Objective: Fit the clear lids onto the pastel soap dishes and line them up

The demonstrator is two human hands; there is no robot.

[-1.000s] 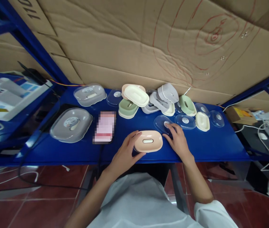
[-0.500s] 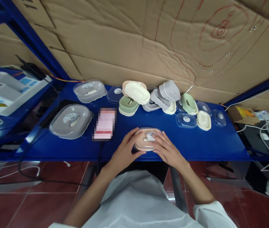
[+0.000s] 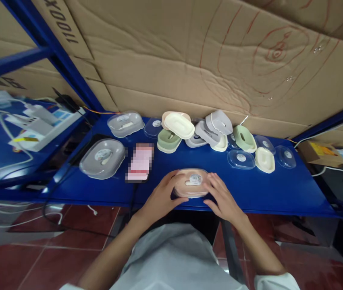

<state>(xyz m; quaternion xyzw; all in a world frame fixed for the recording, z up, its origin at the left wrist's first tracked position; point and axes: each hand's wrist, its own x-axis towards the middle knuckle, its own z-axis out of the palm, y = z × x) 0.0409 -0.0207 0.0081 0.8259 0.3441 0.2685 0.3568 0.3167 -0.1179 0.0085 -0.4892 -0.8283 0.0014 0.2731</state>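
A small pink plastic box (image 3: pixel 186 189) with a clear lid and a round label rests on the blue table near its front edge. My left hand (image 3: pixel 162 197) grips the box's left side, with the thumb along the front and the fingers behind. On the other side, my right hand (image 3: pixel 224 199) is open with its fingers apart. Its fingertips are at the right end of the lid; whether they touch cannot be told. A phone (image 3: pixel 140 162) with a blurred screen lies to the left of my left hand.
Two grey lidded boxes, one nearer (image 3: pixel 103 158) and one farther (image 3: pixel 125 123), stand at left. Along the back lie green boxes (image 3: pixel 245 137), grey parts (image 3: pixel 219 122), cream trays (image 3: pixel 177 125) and clear lids (image 3: pixel 240 159). A cardboard wall (image 3: pixel 153 60) rises behind the table (image 3: pixel 274 193).
My right hand has loosened from the pink box and drawn away to the right, its fingers spreading. My left hand stays around the box. The camera view has shifted slightly.
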